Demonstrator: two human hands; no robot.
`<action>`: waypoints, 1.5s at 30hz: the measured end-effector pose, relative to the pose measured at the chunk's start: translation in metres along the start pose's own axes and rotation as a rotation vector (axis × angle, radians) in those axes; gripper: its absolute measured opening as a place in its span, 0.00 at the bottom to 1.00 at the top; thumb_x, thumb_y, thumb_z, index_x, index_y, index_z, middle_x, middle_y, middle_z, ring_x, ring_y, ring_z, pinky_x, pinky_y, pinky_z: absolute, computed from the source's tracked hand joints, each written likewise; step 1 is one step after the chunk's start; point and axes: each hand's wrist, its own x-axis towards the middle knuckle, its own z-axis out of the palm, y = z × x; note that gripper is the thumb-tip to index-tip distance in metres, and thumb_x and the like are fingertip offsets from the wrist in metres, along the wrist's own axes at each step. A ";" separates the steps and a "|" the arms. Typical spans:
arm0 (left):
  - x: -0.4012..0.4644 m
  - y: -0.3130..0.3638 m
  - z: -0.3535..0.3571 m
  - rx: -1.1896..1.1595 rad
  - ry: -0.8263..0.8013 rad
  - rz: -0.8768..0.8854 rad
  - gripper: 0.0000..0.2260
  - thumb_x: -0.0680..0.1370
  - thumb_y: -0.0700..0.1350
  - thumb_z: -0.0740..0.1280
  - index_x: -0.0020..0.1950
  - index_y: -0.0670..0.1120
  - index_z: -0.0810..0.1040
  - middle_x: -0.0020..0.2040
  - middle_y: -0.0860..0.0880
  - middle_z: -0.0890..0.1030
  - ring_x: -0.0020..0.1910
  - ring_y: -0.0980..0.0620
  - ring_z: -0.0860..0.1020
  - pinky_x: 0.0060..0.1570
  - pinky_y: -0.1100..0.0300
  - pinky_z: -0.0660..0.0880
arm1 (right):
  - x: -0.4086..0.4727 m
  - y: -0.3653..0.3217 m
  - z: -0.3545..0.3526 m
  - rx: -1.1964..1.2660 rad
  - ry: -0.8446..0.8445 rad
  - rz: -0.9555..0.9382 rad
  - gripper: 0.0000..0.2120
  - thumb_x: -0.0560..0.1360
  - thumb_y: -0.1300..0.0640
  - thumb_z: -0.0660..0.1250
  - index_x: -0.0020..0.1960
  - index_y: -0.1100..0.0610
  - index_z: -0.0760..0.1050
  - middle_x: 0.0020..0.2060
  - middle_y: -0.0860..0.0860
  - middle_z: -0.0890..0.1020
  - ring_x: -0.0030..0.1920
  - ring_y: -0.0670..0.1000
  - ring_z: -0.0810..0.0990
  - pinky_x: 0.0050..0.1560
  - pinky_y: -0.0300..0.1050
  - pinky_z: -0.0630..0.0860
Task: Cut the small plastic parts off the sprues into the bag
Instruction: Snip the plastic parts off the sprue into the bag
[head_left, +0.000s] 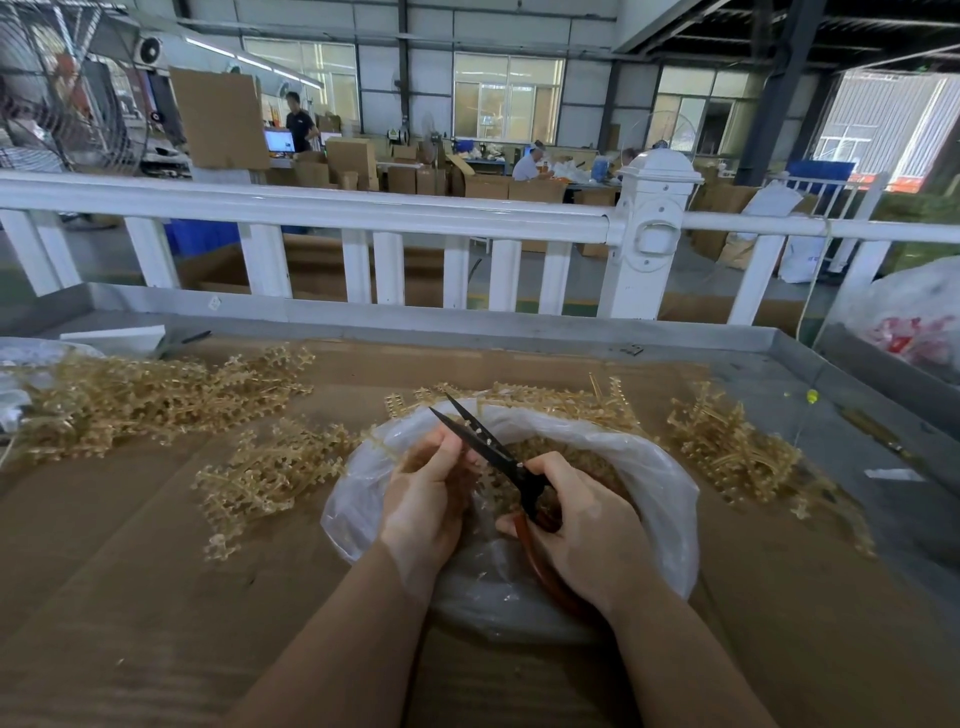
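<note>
A clear plastic bag (660, 467) stands open in the middle of the cardboard-covered table, with cut tan parts (566, 454) inside. My right hand (587, 525) grips the red-brown handles of black scissors (485, 444) over the bag, blades parted and pointing up-left. My left hand (423, 499) pinches a tan sprue (382, 446) over the bag's left rim, beside the blades. Heaps of tan sprues lie at the left (140, 400), front-left of the bag (265, 478) and right (737, 447).
A white railing (363, 213) runs along the table's far side. Another filled plastic bag (914, 317) sits at the right edge, and a white block (117, 338) lies at the far left. People work among cardboard boxes (353, 161) in the hall beyond.
</note>
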 end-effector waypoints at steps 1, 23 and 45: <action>0.001 -0.001 -0.001 0.013 0.002 -0.004 0.04 0.76 0.37 0.65 0.50 0.41 0.74 0.39 0.43 0.77 0.38 0.48 0.76 0.42 0.56 0.78 | 0.000 0.000 0.000 0.002 -0.002 -0.005 0.24 0.69 0.37 0.66 0.57 0.51 0.75 0.49 0.45 0.82 0.50 0.44 0.79 0.51 0.32 0.72; -0.003 0.001 0.002 0.128 -0.011 -0.015 0.05 0.79 0.37 0.63 0.43 0.39 0.74 0.37 0.41 0.75 0.37 0.45 0.74 0.45 0.51 0.74 | 0.002 0.001 0.002 -0.043 -0.019 -0.009 0.23 0.72 0.39 0.66 0.59 0.53 0.73 0.48 0.48 0.83 0.48 0.47 0.81 0.49 0.36 0.75; -0.009 0.002 0.006 0.129 -0.079 0.000 0.05 0.77 0.34 0.62 0.40 0.39 0.73 0.28 0.45 0.75 0.24 0.52 0.74 0.27 0.63 0.75 | -0.001 0.004 0.003 0.010 0.001 0.014 0.20 0.73 0.42 0.67 0.59 0.51 0.72 0.52 0.46 0.80 0.54 0.44 0.77 0.55 0.35 0.72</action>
